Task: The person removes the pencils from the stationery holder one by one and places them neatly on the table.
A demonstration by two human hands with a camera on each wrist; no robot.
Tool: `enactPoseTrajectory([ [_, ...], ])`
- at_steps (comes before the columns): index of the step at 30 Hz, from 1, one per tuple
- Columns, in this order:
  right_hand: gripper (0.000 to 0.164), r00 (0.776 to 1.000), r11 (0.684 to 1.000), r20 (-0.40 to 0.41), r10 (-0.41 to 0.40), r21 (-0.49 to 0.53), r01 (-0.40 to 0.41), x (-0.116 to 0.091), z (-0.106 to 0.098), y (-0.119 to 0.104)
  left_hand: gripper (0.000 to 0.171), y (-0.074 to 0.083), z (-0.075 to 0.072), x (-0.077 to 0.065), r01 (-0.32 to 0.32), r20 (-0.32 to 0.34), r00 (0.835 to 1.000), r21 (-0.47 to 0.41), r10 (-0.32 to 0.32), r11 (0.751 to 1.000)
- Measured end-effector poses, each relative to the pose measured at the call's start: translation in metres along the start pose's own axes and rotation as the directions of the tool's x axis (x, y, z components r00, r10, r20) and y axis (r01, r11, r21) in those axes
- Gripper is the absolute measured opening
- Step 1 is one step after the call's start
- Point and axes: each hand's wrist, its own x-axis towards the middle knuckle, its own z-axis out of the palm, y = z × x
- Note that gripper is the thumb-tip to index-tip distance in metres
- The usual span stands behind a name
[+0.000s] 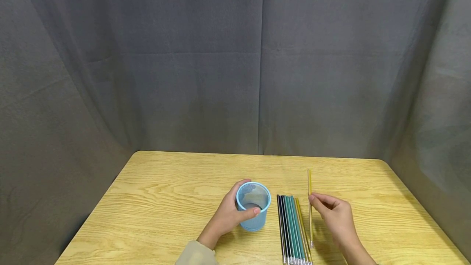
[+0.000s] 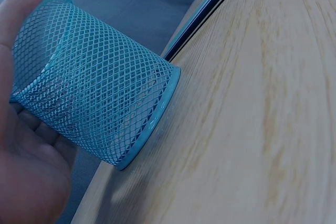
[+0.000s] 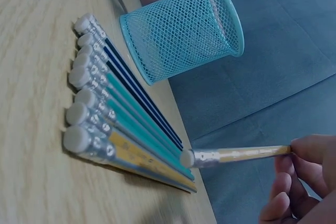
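Note:
A light blue mesh pencil cup (image 1: 254, 221) is gripped by my left hand (image 1: 229, 215), thumb over the near side of its rim and fingers round the left side. Its mouth faces up; whether its base touches the table, I cannot tell. Between thumb and fingertips, my right hand (image 1: 337, 217) pinches a yellow pencil (image 3: 247, 153) near its middle. The pencil's white eraser end points toward me, off the table in the right wrist view. Several pencils (image 1: 290, 226), dark, green and yellow, lie side by side between the two hands, eraser ends toward me.
The wooden table (image 1: 176, 175) has a rounded far edge. Grey curtains (image 1: 191, 72) hang behind it and along both sides. Wood surface shows left of the cup and beyond the pencil row.

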Motion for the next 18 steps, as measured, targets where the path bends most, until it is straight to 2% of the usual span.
enactPoseTrajectory([
  [8, 0.041, 0.999, 0.999, 0.023, -0.029, -0.04, 0.03, 0.0, 0.0015, 0.0051, 0.076, -0.0013, -0.0002, -0.0001, 0.015, -0.002, 1.0, -0.002, -0.015, 1.0],
  [18, 0.038, 0.999, 0.995, 0.042, 0.001, -0.104, 0.003, -0.0009, 0.0027, 0.01, 0.076, -0.0011, 0.0, -0.0003, 0.008, -0.006, 1.0, 0.002, -0.008, 1.0],
])
